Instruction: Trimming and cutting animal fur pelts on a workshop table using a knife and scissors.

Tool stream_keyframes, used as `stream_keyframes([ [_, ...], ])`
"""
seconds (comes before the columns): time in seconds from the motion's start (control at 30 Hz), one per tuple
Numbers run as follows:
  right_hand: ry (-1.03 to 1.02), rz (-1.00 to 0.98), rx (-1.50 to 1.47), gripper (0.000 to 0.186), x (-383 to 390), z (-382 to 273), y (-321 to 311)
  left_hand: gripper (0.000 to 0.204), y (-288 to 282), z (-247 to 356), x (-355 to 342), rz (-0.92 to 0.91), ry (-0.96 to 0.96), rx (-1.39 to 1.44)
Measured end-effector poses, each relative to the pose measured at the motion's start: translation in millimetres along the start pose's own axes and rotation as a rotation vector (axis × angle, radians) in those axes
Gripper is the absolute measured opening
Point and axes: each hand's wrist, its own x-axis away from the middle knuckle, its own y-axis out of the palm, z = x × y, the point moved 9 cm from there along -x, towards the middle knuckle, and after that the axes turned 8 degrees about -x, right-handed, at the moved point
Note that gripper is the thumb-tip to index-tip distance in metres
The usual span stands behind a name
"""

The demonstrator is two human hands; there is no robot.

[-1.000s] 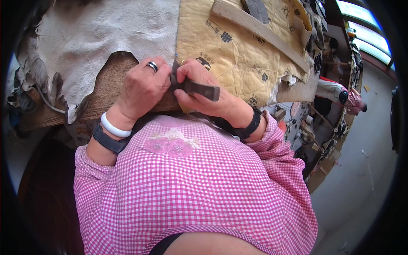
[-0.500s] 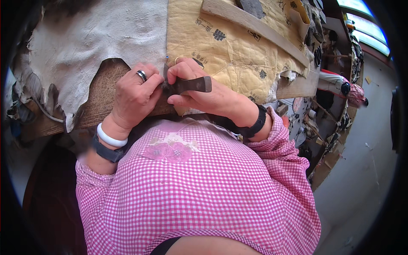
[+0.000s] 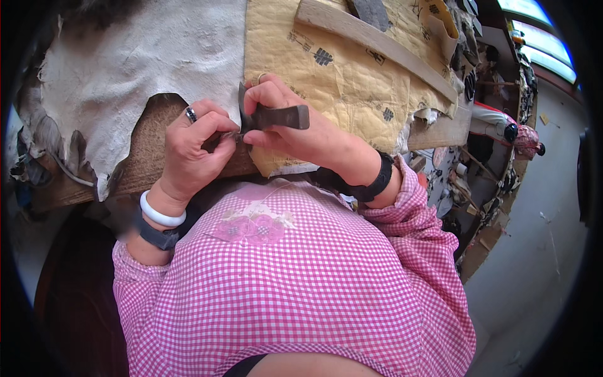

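In my right hand [image 3: 282,122] is a dark metal knife [image 3: 289,117], its flat butt pointing right and its narrow blade standing up beside the hide's edge. My fingers and thumb are closed round its middle. My left hand [image 3: 198,141] is pinched just left of the knife, with a small greyish scrap [image 3: 237,136] at its fingertips; I cannot make out what this is. Both hands are over the table's near edge. A pale hide [image 3: 144,56], skin side up, lies beyond my left hand. Yellow printed paper [image 3: 339,88] lies under and beyond my right hand.
A long wooden strip [image 3: 377,47] lies across the paper, with a dark grey slab [image 3: 370,14] behind it. Bare brown board [image 3: 151,135] shows below the hide. Cluttered shelves stand at right, where another person [image 3: 524,139] is visible farther off.
My left hand has drawn slightly toward me, its fingers more curled. The knife has tilted a little, its blade now showing more clearly. The hide has shifted slightly nearer.
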Motion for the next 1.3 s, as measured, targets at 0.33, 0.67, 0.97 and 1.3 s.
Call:
stream_keyframes([
  [0.33,0.089,0.019,-0.041,0.038,-20,6,-17,0.018,-18,5,-10,-0.016,-0.057,0.181],
  [0.67,0.042,0.142,-0.046,0.029,-18,4,-53,0.025,-23,11,-33,-0.069,-0.010,-0.042],
  [0.97,0.065,0.061,0.091,0.032,-26,5,-51,0.038,0,-1,-40,-0.175,0.081,-0.460],
  [1.3,0.083,0.081,-0.073,0.035,-27,12,-43,0.017,-22,-23,-50,-0.089,-0.130,-0.169],
])
